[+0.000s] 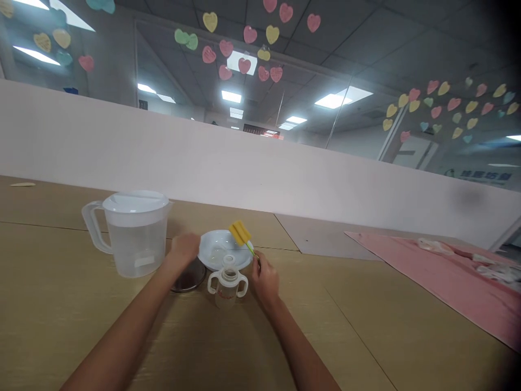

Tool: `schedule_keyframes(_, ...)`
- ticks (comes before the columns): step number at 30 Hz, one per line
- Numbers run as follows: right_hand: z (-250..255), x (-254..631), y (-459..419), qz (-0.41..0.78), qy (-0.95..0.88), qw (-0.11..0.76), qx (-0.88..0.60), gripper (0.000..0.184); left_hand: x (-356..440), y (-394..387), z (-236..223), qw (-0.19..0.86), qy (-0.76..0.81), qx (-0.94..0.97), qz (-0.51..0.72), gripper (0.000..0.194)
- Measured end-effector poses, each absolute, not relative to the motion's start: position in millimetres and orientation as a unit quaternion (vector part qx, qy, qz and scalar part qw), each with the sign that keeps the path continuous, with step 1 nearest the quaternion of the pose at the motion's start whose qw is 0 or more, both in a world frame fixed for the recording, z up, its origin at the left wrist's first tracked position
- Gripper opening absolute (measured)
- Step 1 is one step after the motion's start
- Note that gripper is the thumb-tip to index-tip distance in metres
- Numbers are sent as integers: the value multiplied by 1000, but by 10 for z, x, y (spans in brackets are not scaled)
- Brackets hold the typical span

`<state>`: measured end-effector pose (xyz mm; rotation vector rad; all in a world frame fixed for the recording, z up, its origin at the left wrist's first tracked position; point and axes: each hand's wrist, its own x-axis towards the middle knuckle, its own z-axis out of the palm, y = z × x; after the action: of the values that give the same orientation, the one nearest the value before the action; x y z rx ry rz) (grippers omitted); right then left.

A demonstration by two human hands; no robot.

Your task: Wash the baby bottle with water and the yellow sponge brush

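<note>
In my right hand (266,278) is a bottle brush with a yellow sponge head (240,233) and a thin green handle. Its head is raised over the right side of a white bowl (209,255). My left hand (186,247) is closed beside the bowl's left rim, above a dark round plate or lid (190,276). What its fingers hold, if anything, is hidden. A clear baby bottle (226,293) with two white handles stands upright and uncapped in front of the bowl, between my hands. Just behind its mouth is a small whitish cap-like piece (229,260).
A lidded plastic pitcher (137,233), partly filled with clear liquid, stands to the left. A pink cloth (443,277) with crumpled plastic on it covers the right side of the table (345,336). Behind runs a low white partition (228,168) with glass above.
</note>
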<state>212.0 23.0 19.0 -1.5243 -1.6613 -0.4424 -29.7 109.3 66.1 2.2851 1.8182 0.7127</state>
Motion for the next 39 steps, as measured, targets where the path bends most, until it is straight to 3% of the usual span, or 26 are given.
schedule_keyframes(5,173,2133,248,-181,-662,407,-602,41,118,1023,591,44,539,812,220,36)
schedule_keyframes(13,150,2149,278,-201,-677,407,-579,40,189,1070,465,71,529,815,227,23)
schedule_keyframes(21,173,2150,258,-202,-659,411,-596,39,80,1153,728,129,551,737,370,50)
schedule_keyframes(25,172,2162,261,-227,-668,418,-572,37,59,1105,877,232,494,674,497,47)
schedule_keyframes(28,161,2186,276,-259,-678,418,-546,36,109,1002,951,204,467,673,536,45)
schedule_keyframes(33,154,2217,286,-301,-690,408,-517,34,210,840,1029,152,414,714,544,42)
schedule_keyframes(39,176,2203,272,-314,-688,418,-503,31,229,770,1064,197,345,757,519,29)
